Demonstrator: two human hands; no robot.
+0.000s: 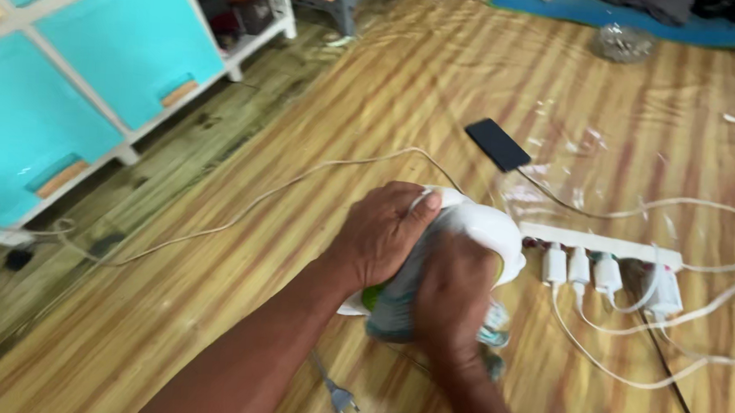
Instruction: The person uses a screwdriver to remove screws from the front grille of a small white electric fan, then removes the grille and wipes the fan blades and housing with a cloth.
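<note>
White appliance (484,225) gripped by left hand (380,232); right hand (453,299) presses cloth (396,304).

Floor mat (211,307): tan with brown wood-grain stripes. Drawer cabinet (99,58): turquoise fronts, white frame. Appliance (484,225) under both hands: white body, green accent. Cloth (395,313): pale blue-grey. Power strip (600,244) and chargers (582,268): white. Phone (497,144): black. Far mat (612,18): blue.
</note>
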